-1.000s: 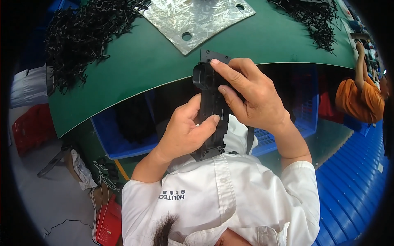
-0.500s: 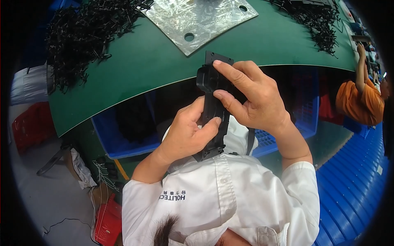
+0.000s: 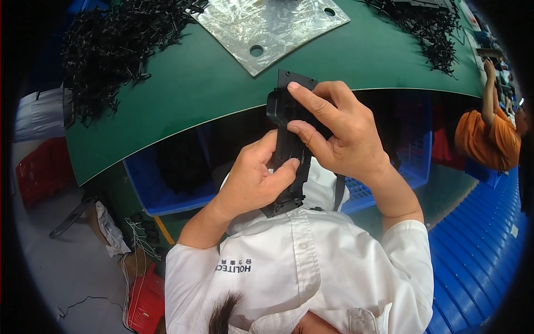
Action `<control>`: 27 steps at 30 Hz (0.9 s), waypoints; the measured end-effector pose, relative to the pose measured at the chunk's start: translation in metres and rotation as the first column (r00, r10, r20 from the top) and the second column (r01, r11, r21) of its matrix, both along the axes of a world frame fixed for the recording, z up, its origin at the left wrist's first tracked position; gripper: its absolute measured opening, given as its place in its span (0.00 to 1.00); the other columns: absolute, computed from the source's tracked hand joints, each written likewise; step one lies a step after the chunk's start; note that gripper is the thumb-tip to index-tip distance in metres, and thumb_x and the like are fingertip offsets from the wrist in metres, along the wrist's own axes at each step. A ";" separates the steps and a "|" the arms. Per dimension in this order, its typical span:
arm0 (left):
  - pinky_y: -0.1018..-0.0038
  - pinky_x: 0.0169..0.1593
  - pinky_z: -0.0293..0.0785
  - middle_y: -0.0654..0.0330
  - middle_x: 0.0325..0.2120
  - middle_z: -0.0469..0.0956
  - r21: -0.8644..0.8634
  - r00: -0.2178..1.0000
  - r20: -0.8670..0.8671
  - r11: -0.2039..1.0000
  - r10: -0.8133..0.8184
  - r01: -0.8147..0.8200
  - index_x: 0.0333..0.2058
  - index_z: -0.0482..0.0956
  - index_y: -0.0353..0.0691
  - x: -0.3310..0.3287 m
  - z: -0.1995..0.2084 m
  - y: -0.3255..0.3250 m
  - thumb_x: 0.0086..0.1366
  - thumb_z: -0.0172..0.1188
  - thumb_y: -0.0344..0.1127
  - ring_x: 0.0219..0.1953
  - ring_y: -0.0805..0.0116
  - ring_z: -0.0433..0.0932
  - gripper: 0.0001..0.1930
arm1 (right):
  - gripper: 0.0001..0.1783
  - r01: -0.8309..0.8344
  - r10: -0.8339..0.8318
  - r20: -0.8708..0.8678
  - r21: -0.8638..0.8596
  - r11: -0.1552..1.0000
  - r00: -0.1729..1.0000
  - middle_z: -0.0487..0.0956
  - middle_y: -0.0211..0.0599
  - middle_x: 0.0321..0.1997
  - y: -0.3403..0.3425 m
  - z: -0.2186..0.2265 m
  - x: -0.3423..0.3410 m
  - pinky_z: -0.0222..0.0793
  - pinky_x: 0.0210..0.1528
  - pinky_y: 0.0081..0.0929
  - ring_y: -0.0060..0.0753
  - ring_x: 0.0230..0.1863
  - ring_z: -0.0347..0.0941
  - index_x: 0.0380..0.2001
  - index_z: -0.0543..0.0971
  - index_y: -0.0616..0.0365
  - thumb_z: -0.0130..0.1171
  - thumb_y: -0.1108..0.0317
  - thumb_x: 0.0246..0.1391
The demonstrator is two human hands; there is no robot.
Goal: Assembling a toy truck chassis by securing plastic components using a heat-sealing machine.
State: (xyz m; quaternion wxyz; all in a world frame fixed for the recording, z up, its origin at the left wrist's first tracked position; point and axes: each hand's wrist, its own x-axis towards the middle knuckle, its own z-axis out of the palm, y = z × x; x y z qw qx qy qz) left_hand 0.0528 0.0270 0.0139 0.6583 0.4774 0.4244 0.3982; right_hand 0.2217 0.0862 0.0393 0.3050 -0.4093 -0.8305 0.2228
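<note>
So we're holding the black part [image 3: 288, 146] between our hands, long axis running near to far, far end pointing at the table [image 3: 183, 106]. Our left hand [image 3: 253, 173] is gripping the near half, thumb on top. Our right hand [image 3: 346, 127] is touching the far half, thumb and index spreading; we can't tell if it's gripping.

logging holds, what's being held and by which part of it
A long black part: the left grip holds its left edge around midway; the right grip touches the upper face of its far half.
</note>
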 end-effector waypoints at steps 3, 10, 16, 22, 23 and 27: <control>0.81 0.33 0.69 0.63 0.27 0.73 -0.034 1.000 0.021 0.999 -0.013 0.013 0.39 0.69 0.31 -0.002 0.000 0.000 0.55 0.52 0.23 0.29 0.80 0.71 0.11 | 0.28 0.008 -0.008 -0.001 0.032 0.999 1.000 0.71 0.41 0.32 -0.001 -0.005 -0.001 0.66 0.25 0.22 0.33 0.26 0.69 0.48 0.75 0.55 0.66 0.73 0.39; 0.81 0.40 0.72 0.63 0.34 0.73 -0.226 0.979 0.206 0.973 0.003 0.044 0.46 0.67 0.29 -0.005 0.010 0.004 0.57 0.52 0.22 0.35 0.80 0.73 0.16 | 0.26 0.019 -0.019 0.028 0.021 1.000 0.999 0.70 0.40 0.30 0.005 -0.001 -0.003 0.67 0.26 0.23 0.33 0.26 0.69 0.46 0.77 0.54 0.67 0.72 0.39; 0.79 0.43 0.72 0.62 0.36 0.74 -0.268 0.971 0.237 0.961 -0.006 0.072 0.47 0.68 0.30 -0.012 0.004 0.006 0.57 0.53 0.23 0.37 0.79 0.73 0.17 | 0.20 0.020 -0.020 0.064 0.007 1.000 0.998 0.68 0.37 0.26 0.010 0.001 -0.005 0.66 0.25 0.26 0.34 0.24 0.68 0.41 0.79 0.55 0.66 0.68 0.40; 0.80 0.42 0.72 0.62 0.35 0.75 -0.349 0.964 0.263 0.936 0.044 0.052 0.46 0.68 0.31 -0.015 0.003 0.010 0.57 0.55 0.25 0.36 0.79 0.74 0.17 | 0.18 0.052 -0.051 0.101 -0.010 0.999 0.994 0.69 0.37 0.26 0.013 0.003 -0.012 0.67 0.25 0.25 0.34 0.24 0.69 0.39 0.80 0.53 0.66 0.68 0.40; 0.80 0.41 0.72 0.62 0.35 0.75 -0.369 0.963 0.262 0.928 0.054 0.048 0.46 0.68 0.31 -0.015 0.002 0.011 0.57 0.55 0.26 0.36 0.79 0.74 0.17 | 0.17 0.056 -0.056 0.103 0.011 0.998 0.993 0.69 0.37 0.26 0.014 0.003 -0.012 0.67 0.25 0.26 0.34 0.24 0.69 0.38 0.80 0.54 0.66 0.68 0.40; 0.83 0.38 0.73 0.61 0.33 0.75 -0.409 0.934 0.302 0.911 0.191 -0.055 0.42 0.69 0.32 -0.007 0.005 0.012 0.61 0.55 0.32 0.33 0.81 0.74 0.13 | 0.17 0.059 -0.063 0.110 0.041 0.997 0.992 0.69 0.37 0.26 0.010 0.000 -0.014 0.67 0.25 0.26 0.34 0.24 0.69 0.38 0.80 0.55 0.66 0.68 0.40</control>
